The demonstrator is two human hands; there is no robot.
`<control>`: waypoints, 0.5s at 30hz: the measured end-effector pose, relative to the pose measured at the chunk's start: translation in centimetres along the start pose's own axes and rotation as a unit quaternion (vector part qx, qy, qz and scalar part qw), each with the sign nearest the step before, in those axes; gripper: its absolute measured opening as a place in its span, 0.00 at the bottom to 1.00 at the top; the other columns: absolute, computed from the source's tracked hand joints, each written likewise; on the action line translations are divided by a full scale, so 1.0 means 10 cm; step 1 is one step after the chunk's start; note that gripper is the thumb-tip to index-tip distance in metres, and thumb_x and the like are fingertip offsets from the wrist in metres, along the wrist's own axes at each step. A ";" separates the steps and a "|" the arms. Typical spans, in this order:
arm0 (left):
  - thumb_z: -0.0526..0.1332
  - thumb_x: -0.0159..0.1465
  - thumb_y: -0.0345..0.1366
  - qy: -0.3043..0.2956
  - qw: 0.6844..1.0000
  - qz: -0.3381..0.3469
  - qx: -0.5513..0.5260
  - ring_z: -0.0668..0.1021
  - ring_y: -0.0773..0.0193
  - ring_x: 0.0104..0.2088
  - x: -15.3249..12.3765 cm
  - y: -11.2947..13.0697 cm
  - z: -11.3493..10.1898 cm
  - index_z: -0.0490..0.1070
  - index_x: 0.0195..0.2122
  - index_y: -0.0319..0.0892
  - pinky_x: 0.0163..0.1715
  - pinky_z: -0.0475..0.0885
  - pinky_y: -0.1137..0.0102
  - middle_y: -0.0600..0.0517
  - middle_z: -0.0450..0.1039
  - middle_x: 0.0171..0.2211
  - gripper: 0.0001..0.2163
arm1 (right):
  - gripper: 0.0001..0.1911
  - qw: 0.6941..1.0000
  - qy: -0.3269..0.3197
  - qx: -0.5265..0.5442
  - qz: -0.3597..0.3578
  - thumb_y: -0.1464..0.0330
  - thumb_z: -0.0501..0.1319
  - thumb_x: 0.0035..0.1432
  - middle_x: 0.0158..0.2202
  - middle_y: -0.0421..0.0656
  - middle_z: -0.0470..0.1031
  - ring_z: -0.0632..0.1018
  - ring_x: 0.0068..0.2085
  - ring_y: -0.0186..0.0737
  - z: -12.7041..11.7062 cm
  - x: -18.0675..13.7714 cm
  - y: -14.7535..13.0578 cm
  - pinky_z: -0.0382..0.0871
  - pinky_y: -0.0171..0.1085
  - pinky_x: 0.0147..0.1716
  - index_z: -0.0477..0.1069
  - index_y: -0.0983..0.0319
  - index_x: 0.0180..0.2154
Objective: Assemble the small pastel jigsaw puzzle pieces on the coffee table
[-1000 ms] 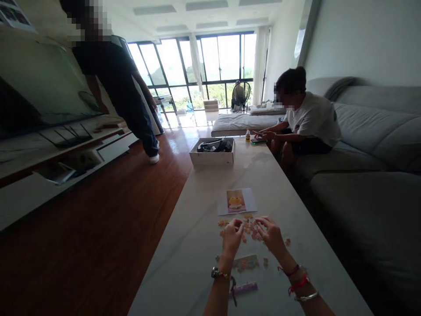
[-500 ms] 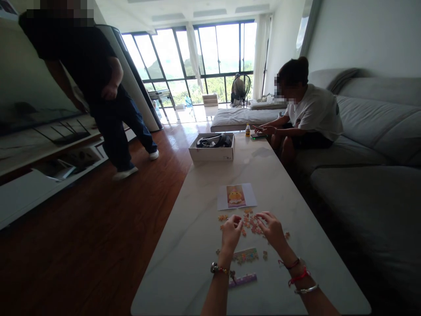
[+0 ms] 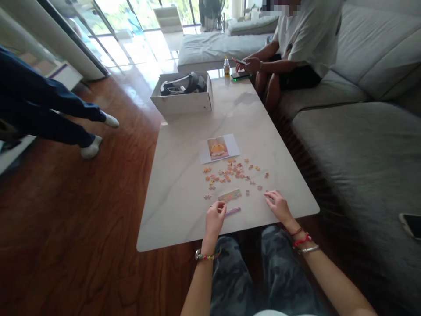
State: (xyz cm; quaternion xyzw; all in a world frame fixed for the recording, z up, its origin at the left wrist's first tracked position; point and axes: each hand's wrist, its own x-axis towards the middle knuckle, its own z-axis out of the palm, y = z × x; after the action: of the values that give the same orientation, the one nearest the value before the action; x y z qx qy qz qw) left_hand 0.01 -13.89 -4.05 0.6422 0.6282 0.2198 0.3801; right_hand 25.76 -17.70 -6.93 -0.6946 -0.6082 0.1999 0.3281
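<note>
Several small jigsaw pieces (image 3: 232, 172) lie scattered on the white marble table (image 3: 184, 175), below a reference picture of a yellow duck (image 3: 219, 148). A joined strip of pieces (image 3: 229, 195) and a purple strip (image 3: 233, 211) lie nearer the front edge. My left hand (image 3: 215, 218) rests beside the purple strip with fingers curled in a pinch; what it holds is too small to make out. My right hand (image 3: 276, 204) lies on the table to the right with fingers bent, resting on the surface.
A white box (image 3: 182, 100) holding a dark headset stands at the table's far end, with a small bottle (image 3: 226, 67) and a phone (image 3: 240, 75) beyond. A person in a white shirt (image 3: 305, 35) sits on the grey sofa (image 3: 362, 123). Another person's legs (image 3: 49, 114) stand left. A phone (image 3: 411, 224) lies on the sofa.
The view has tipped down and pulled back. Both hands have drawn back from the scattered pieces to the table's front edge. The standing person has walked further left.
</note>
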 end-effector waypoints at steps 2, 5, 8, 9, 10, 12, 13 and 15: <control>0.53 0.56 0.36 0.002 1.000 -0.001 0.010 0.73 0.70 0.25 -0.01 -0.04 0.03 0.68 0.32 0.40 0.29 0.68 0.73 0.52 0.71 0.29 0.08 | 0.11 1.000 0.001 -0.013 -0.007 0.70 0.52 0.52 0.37 0.46 0.71 0.72 0.39 0.41 0.02 -0.02 0.04 0.66 0.40 0.41 0.70 0.62 0.37; 0.53 0.56 0.34 0.018 0.998 0.019 0.051 0.73 0.69 0.27 0.09 -0.03 0.08 0.67 0.34 0.40 0.32 0.68 0.72 0.51 0.70 0.31 0.07 | 0.13 0.998 -0.032 -0.034 -0.046 0.71 0.53 0.52 0.38 0.46 0.70 0.72 0.40 0.40 0.13 0.17 -0.09 0.65 0.40 0.42 0.68 0.61 0.40; 0.56 0.56 0.33 0.047 0.990 0.058 0.123 0.72 0.66 0.35 0.23 0.05 0.14 0.67 0.38 0.41 0.37 0.67 0.70 0.48 0.67 0.38 0.09 | 0.14 0.992 -0.083 -0.064 -0.074 0.72 0.57 0.49 0.41 0.46 0.67 0.70 0.43 0.41 0.31 0.42 -0.28 0.64 0.39 0.43 0.67 0.62 0.41; 0.57 0.55 0.33 0.047 0.986 0.070 0.146 0.72 0.65 0.37 0.27 0.08 0.15 0.67 0.40 0.42 0.39 0.67 0.69 0.48 0.66 0.40 0.11 | 0.12 0.988 -0.108 -0.078 -0.075 0.73 0.57 0.49 0.40 0.46 0.67 0.70 0.43 0.40 0.36 0.49 -0.33 0.64 0.38 0.42 0.67 0.62 0.39; 0.58 0.54 0.33 0.039 0.982 0.081 0.165 0.71 0.64 0.39 0.30 0.11 0.17 0.66 0.41 0.42 0.40 0.66 0.69 0.48 0.65 0.42 0.13 | 0.10 0.985 -0.128 -0.089 -0.073 0.74 0.57 0.48 0.39 0.46 0.67 0.70 0.41 0.39 0.41 0.54 -0.37 0.64 0.37 0.41 0.68 0.62 0.36; 0.59 0.54 0.33 0.011 0.977 0.094 0.192 0.69 0.64 0.41 0.36 0.17 0.22 0.66 0.42 0.44 0.40 0.66 0.71 0.48 0.64 0.43 0.14 | 0.06 0.981 -0.152 -0.098 -0.061 0.76 0.57 0.47 0.35 0.46 0.68 0.71 0.38 0.38 0.45 0.59 -0.41 0.64 0.36 0.39 0.67 0.64 0.31; 0.59 0.54 0.33 -0.003 0.974 0.102 0.201 0.68 0.64 0.41 0.38 0.19 0.24 0.66 0.42 0.44 0.39 0.66 0.71 0.49 0.64 0.42 0.13 | 0.06 0.982 -0.158 -0.092 -0.054 0.77 0.57 0.46 0.33 0.45 0.69 0.71 0.36 0.37 0.46 0.61 -0.42 0.64 0.35 0.38 0.67 0.64 0.30; 0.58 0.55 0.33 -0.021 0.970 0.114 0.213 0.67 0.65 0.42 0.40 0.23 0.28 0.66 0.40 0.45 0.38 0.66 0.72 0.50 0.64 0.41 0.11 | 0.07 0.985 -0.163 -0.054 -0.035 0.77 0.58 0.44 0.29 0.43 0.70 0.71 0.32 0.35 0.45 0.60 -0.42 0.65 0.34 0.34 0.67 0.64 0.29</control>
State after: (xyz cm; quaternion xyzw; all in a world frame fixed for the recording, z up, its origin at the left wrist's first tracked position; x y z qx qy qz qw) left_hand 4.02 -10.36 -4.80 0.7799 0.5756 0.1095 0.2201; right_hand 20.82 -10.69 -6.48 -0.6475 -0.6875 0.2655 0.1939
